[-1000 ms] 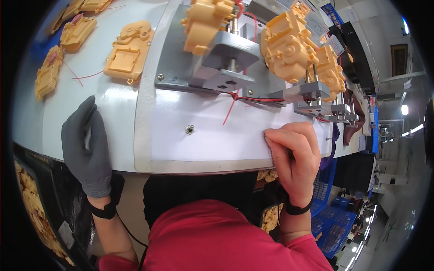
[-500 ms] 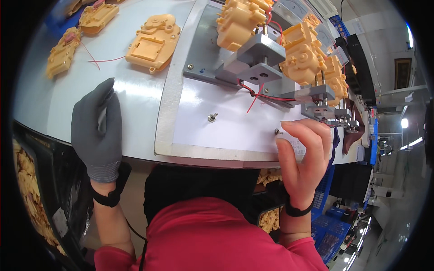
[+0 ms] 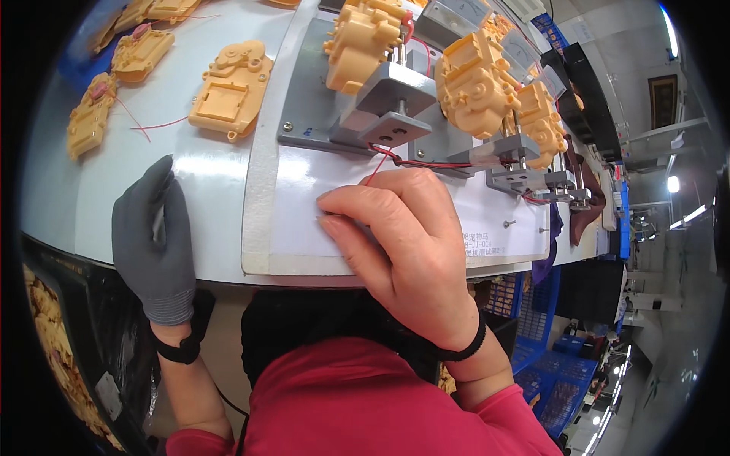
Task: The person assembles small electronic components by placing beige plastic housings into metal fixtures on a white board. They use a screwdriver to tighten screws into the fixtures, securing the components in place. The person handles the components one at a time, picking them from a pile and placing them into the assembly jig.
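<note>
My bare right hand (image 3: 403, 243) lies on a white plate (image 3: 293, 205) near its front edge, fingers curled and fingertips pressed together on the surface. Nothing shows in its grip. Just beyond it a red wire (image 3: 411, 161) runs from a grey metal fixture (image 3: 388, 99). Yellow plastic housings (image 3: 475, 83) stand clamped on the fixtures. My left hand (image 3: 152, 243), in a grey glove, rests flat on the white table (image 3: 205, 175) to the left of the plate, holding nothing.
Loose yellow housings (image 3: 232, 87) with thin red wires lie on the table at the far left. A bin of yellow parts (image 3: 46, 327) sits below the table on my left. Blue crates (image 3: 555, 365) stand low on the right.
My right hand has moved from the plate's right front corner to its middle. The plate and fixtures now sit further right in view. My left hand stays flat on the table.
</note>
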Available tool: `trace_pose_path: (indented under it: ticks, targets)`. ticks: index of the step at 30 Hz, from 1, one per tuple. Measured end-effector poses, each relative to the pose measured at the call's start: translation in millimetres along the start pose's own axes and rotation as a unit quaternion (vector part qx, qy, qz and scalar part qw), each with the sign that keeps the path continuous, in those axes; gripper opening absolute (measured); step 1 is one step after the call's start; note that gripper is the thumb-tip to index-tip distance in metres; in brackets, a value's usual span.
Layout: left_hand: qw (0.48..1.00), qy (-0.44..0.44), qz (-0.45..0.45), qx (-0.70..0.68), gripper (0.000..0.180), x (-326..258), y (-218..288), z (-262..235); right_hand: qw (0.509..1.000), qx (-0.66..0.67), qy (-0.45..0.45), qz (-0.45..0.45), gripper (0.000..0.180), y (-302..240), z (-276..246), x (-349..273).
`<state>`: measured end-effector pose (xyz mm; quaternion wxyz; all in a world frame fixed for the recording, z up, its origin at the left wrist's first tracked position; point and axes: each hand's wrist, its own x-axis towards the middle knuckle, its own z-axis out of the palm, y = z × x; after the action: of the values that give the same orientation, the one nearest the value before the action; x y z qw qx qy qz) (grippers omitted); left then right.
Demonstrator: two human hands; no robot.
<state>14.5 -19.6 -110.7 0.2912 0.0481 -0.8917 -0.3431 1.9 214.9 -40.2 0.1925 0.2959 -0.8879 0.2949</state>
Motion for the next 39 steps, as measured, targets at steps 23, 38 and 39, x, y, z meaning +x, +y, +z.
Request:
trace_pose_path:
  ticks: [23, 38, 39]
  targets:
    - [0.995, -0.034, -0.074, -0.063, 0.031, -12, -19, 1, 0.998, 0.009, 0.060, -0.001, 0.021, -1, -1, -11]
    - [0.988, -0.052, 0.148, 0.003, 0.028, -17, 11, -11, 0.971, -0.032, 0.235, -0.001, 0.023, 22, -41, -50]
    - [0.984, -0.052, 0.168, -0.007, 0.026, -20, 29, -11, 0.971, -0.049, 0.233, 0.022, 0.023, 29, -47, -57]
